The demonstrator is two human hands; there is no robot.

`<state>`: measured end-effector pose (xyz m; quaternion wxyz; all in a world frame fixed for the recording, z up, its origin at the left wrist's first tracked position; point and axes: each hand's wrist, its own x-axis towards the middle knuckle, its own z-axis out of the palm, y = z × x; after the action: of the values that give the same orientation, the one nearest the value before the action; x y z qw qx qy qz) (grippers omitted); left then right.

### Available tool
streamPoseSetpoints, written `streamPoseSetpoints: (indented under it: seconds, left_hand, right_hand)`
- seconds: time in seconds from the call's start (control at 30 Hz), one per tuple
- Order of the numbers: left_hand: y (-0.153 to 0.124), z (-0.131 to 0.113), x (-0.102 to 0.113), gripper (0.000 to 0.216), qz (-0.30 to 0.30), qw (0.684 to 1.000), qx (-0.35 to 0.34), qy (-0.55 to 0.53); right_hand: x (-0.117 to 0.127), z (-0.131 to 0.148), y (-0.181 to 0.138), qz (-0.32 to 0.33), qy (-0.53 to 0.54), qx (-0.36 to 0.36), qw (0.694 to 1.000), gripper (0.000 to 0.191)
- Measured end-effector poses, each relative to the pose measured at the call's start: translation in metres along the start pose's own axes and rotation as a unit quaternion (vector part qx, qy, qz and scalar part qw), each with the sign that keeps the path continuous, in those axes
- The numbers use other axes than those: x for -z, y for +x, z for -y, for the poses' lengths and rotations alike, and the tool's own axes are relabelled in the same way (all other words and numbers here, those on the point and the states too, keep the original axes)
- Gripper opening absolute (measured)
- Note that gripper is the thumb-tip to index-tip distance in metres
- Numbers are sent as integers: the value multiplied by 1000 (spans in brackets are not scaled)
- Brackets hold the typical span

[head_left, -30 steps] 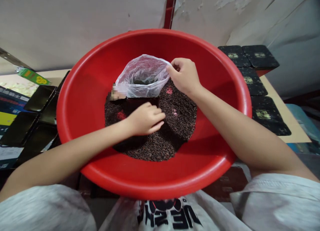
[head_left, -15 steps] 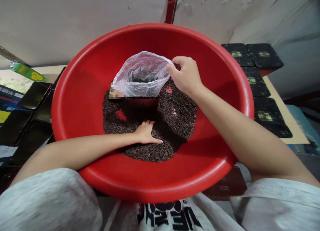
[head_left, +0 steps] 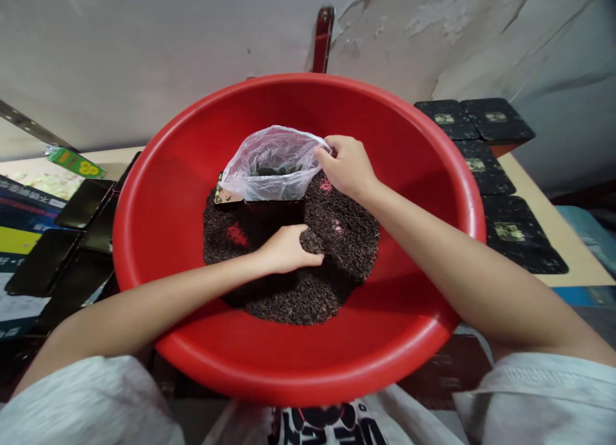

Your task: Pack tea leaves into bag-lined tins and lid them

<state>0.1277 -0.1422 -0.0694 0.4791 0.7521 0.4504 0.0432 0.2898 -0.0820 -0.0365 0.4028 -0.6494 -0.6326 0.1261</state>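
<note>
A heap of dark loose tea leaves lies in the wide red basin. In the heap stands a dark tin, lined with a clear plastic bag whose mouth gapes above it. My right hand pinches the right edge of the bag. Just in front of the tin, my left hand curls around a handful of tea leaves, palm turned to the right. A tan and black printed piece shows at the tin's left side. Reddish light spots fall on the heap.
Several dark tins stand on the table to the right. More dark tins and a green box are at the left. A peeling wall rises behind the basin.
My left hand has lifted from flat on the heap and turned, now cupping tea leaves. My right hand keeps hold of the bag's edge. The view has tilted up slightly.
</note>
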Motion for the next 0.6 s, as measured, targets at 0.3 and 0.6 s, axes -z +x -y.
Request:
streamPoseSetpoints:
  seconds: [0.3, 0.6]
  left_hand:
    - [-6, -67, 88, 17, -101, 969, -67, -213]
    - [45, -47, 115, 25, -388, 911, -142, -13]
  right_hand:
    - [-4, 1, -2, 23, -9, -22, 999, 29]
    - [1, -1, 1, -22, 13, -4, 1000, 26]
